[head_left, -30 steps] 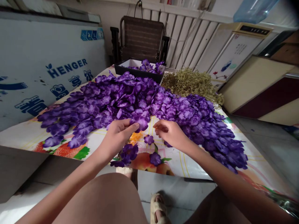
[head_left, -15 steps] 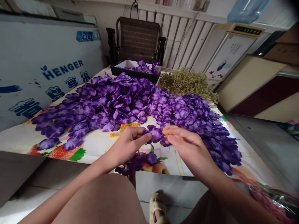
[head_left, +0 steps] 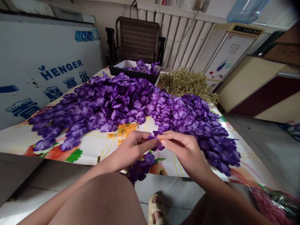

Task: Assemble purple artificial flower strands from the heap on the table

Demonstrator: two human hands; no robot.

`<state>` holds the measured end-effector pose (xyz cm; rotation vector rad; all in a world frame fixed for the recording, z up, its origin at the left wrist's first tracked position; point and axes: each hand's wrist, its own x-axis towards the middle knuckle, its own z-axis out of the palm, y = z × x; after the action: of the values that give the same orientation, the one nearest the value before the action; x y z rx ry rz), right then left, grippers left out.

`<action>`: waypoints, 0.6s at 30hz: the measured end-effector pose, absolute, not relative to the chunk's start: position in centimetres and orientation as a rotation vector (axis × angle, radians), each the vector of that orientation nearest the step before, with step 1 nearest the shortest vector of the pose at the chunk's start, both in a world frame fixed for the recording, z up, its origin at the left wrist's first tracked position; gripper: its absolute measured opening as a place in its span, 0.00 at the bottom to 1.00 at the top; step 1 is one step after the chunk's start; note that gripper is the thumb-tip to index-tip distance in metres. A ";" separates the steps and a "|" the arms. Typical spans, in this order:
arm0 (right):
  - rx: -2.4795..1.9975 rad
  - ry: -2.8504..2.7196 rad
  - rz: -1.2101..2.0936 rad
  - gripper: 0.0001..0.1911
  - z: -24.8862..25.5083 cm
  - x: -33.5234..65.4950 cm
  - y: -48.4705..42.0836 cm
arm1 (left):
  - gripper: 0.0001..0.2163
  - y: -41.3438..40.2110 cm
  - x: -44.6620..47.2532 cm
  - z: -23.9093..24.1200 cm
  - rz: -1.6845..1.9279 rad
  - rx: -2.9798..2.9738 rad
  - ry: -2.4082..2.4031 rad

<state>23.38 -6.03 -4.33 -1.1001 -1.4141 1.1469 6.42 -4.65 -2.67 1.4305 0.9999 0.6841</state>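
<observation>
Between my hands, above the near table edge, is a purple artificial flower (head_left: 158, 145). My left hand (head_left: 138, 144) is closed, with thumb and fingers pinching this flower; a cluster of purple blossoms (head_left: 138, 170) hangs beneath that hand. My right hand (head_left: 181, 144) pinches a tiny orange flower center (head_left: 160, 140) against the bloom's middle. Several orange flower centers (head_left: 126, 128) lie on the tablecloth beyond my left hand. Large heaps of loose purple petals spread across the table, a left heap (head_left: 93, 103) and a right heap (head_left: 192, 115).
A bundle of dry greenish stems (head_left: 187, 82) lies at the back right. Behind the petals stands a black-rimmed box (head_left: 133, 73) with purple flowers inside. A chair (head_left: 138, 39), a white freezer (head_left: 47, 47) and a water dispenser (head_left: 225, 53) surround the table.
My right hand has moved left, bringing the orange center onto the purple flower. The hanging purple cluster has swung slightly to the right.
</observation>
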 end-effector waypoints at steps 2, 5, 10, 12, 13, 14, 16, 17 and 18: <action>-1.100 -1.425 1.110 0.08 -4.3 23.3 -6.1 | 0.12 -4.6 6.6 -2.7 0.682 1.432 0.998; -1.085 -1.462 1.037 0.07 -4.5 23.4 -6.3 | 0.11 -4.7 6.7 -2.7 0.675 1.441 1.009; -1.072 -1.663 0.827 0.05 -4.8 23.8 -6.3 | 0.10 -4.5 7.0 -2.7 0.697 1.534 0.986; -1.084 -1.716 0.775 0.05 -4.7 23.9 -6.3 | 0.11 -4.4 7.0 -2.7 0.691 1.615 0.962; -1.094 -1.719 0.773 0.05 -4.7 23.8 -6.3 | 0.12 -4.3 7.0 -2.7 0.680 1.660 0.961; -1.102 -1.705 0.784 0.06 -4.6 23.8 -6.2 | 0.13 -4.3 7.0 -2.7 0.662 1.705 0.970; -1.115 -1.642 0.851 0.06 -4.4 23.7 -6.1 | 0.14 -4.2 6.9 -2.7 0.613 1.803 1.000; -1.117 -1.605 0.922 0.06 -4.3 23.6 -6.0 | 0.15 -4.2 6.8 -2.7 0.589 1.858 1.012; -1.117 -1.572 1.017 0.07 -4.2 23.6 -5.9 | 0.15 -4.2 6.8 -2.7 0.564 1.916 1.019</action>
<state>23.59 -5.88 -4.20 -1.1173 -1.5720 1.0169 6.78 -4.24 -2.68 1.9157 1.0188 0.5644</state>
